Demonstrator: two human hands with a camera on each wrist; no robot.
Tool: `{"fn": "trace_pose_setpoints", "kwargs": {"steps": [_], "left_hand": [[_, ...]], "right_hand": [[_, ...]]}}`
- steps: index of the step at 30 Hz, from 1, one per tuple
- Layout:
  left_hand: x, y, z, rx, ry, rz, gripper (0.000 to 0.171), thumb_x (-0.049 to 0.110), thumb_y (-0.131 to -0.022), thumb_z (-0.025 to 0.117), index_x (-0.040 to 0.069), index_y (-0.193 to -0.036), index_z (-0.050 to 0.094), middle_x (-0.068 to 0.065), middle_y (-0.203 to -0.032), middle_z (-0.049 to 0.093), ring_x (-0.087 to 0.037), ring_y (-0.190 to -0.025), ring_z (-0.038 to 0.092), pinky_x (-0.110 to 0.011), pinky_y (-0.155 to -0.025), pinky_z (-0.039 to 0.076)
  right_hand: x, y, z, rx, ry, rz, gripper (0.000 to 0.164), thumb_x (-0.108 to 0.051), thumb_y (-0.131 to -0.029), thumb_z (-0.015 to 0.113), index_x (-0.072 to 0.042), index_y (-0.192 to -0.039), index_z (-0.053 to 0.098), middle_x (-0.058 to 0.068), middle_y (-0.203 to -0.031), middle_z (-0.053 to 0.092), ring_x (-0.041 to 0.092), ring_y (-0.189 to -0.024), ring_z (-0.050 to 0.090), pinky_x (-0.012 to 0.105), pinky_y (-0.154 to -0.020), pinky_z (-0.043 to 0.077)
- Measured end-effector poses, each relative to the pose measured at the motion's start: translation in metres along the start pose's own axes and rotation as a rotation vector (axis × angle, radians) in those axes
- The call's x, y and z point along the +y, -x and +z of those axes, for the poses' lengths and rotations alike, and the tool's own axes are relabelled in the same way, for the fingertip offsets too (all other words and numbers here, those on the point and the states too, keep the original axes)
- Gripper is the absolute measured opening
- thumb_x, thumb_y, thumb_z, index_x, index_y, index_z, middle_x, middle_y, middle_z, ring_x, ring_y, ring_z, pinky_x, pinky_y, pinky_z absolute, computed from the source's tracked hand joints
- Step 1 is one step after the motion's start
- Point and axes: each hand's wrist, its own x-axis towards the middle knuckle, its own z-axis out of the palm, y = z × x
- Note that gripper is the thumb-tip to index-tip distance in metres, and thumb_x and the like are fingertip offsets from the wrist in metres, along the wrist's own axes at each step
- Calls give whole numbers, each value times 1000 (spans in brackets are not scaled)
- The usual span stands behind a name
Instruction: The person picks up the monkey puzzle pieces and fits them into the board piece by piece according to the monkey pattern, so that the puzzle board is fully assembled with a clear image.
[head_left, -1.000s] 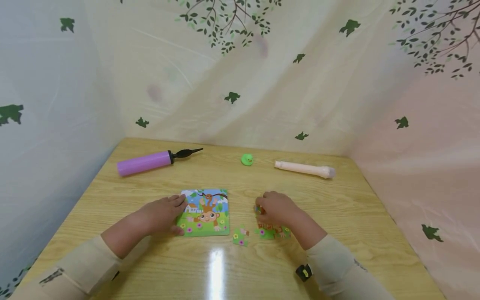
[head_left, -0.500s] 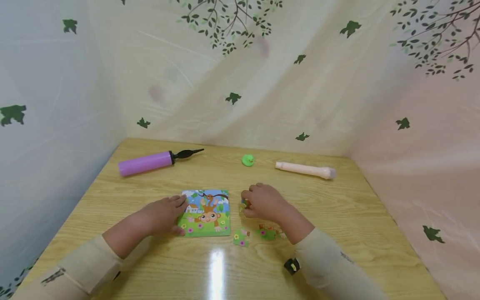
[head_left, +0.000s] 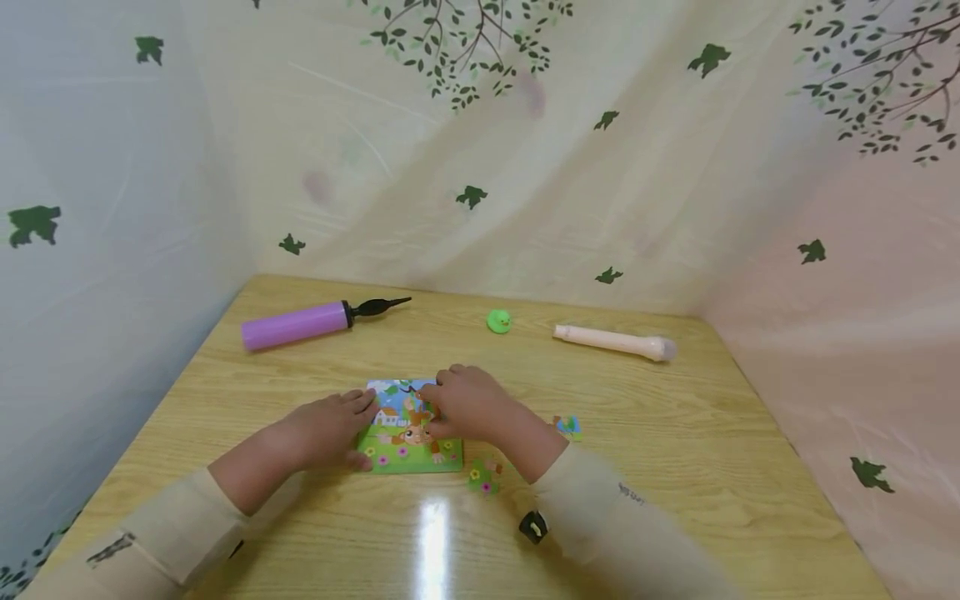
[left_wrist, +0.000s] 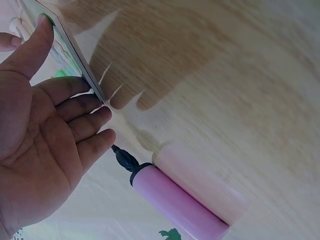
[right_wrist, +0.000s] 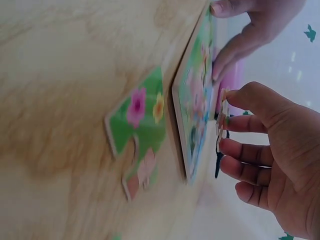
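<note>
A square monkey-picture puzzle board (head_left: 390, 462) lies flat on the table. My left hand (head_left: 322, 429) rests at its left edge, fingers nearly straight and the thumb on the near corner. Over the board's right half, my right hand (head_left: 474, 404) pinches a puzzle piece (right_wrist: 222, 120) between thumb and fingers; the right wrist view shows the piece edge-on, just above the board. A loose green puzzle piece with flowers (head_left: 484, 475) lies by the board's near right corner. Further right, another bluish piece (head_left: 568, 427) is partly covered by my right forearm.
Along the back of the table (head_left: 675, 467) lie a purple hand pump (head_left: 296, 326), a green toy duck (head_left: 498, 322) and a pale pink microphone-shaped stick (head_left: 615, 342). A printed cloth (head_left: 375, 183) hangs behind and at both sides.
My right hand has moved left with the puzzle piece, from the loose pieces to above the board. The bluish piece at right has come into view. My left hand has stayed at the board.
</note>
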Motion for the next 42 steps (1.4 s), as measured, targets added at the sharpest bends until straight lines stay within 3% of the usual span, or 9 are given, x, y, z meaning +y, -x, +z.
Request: {"fn": "trace_pose_setpoints", "kwargs": {"steps": [6,12,23,31,38,42], "left_hand": [[0,0,0,2,-9,-5,87,52,-87,67,-4,-148,38,-25,-157,30,-43,-144,30,-56,-117,30],[2,1,-2,6,-13,2,87,52,-87,67,-5,-147,39,-26,-156,31,-43,-143,32,-56,-116,31],[3,1,-2,4,-20,7,88,54,-86,67,-5,-146,40,-26,-155,32,-43,-142,33,-56,-116,32],[2,0,-2,-8,-14,-3,88,53,-87,66,-4,-148,38,-25,-156,30,-43,-143,31,-56,-116,31],[2,-1,-1,-8,-14,-1,87,53,-88,66,-4,-148,38,-25,-157,29,-43,-143,31,-56,-116,30],[2,0,-2,-9,-9,-4,87,53,-88,66,-4,-148,38,-25,-157,29,-43,-143,31,-56,-116,30]], "right_hand": [[-12,-20,6,-40,4,-27,27,-49,-89,62,-25,-101,62,-10,-81,54,12,-75,52,28,-68,48],[-19,-31,11,-117,-7,2,30,-50,-90,61,-25,-107,61,-5,-98,62,15,-89,56,31,-81,51],[-23,-32,12,-162,-41,28,30,-51,-95,56,-26,-109,64,-1,-112,63,17,-96,58,35,-89,53],[-27,-32,8,-180,-46,37,29,-49,-96,56,-28,-114,66,0,-117,63,18,-100,58,32,-84,53],[-31,-31,5,-206,-51,76,34,-50,-96,56,-29,-122,65,3,-131,60,20,-115,57,37,-97,52],[-31,-33,9,-207,-82,81,36,-49,-96,57,-28,-123,66,4,-131,59,20,-114,56,37,-94,53]]}}
